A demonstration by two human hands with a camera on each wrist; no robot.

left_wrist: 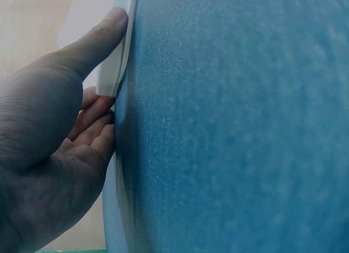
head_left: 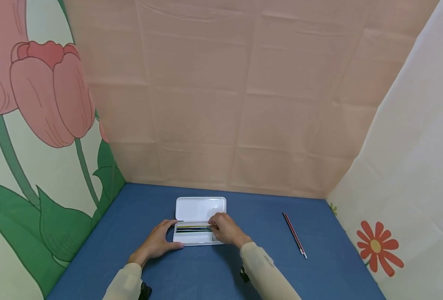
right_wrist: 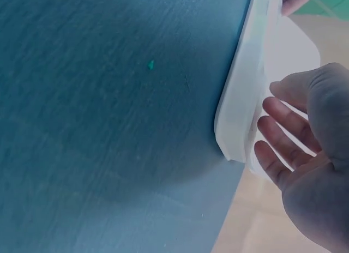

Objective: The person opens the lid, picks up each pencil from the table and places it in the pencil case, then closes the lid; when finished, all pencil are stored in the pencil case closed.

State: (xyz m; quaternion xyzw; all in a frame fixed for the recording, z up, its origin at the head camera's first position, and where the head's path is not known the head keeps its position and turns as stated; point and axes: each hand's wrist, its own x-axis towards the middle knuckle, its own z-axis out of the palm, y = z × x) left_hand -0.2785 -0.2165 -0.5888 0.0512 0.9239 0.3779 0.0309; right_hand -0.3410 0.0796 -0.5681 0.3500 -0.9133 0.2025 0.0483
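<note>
1. Pencil case (head_left: 200, 208), white plastic and lying open on the blue table cover (head_left: 214, 271), shows no brand or lettering that can be read; the small mark on the right sleeve (head_left: 268, 261) is too small to make out.
2. Left hand (head_left: 160, 241) rests at the case's left end, thumb along the near edge and fingers at the side; in the left wrist view the thumb tip presses the white rim (left_wrist: 117, 62) and the fingers lie loosely extended beside it, not curled round anything.
3. Right hand (head_left: 225, 229) sits over the right part of the lower tray, fingers bent down onto the pencils (head_left: 193, 228) inside; whether it pinches one cannot be told. In the right wrist view the fingers (right_wrist: 281, 130) are spread slightly apart, just beside the case's corner (right_wrist: 234, 138).
4. The case lies between the two hands, its lid just beyond the fingertips of both.
5. A loose red-and-black pencil (head_left: 294, 234) lies on the cover well to the right of the right hand, apart from the case.
</note>
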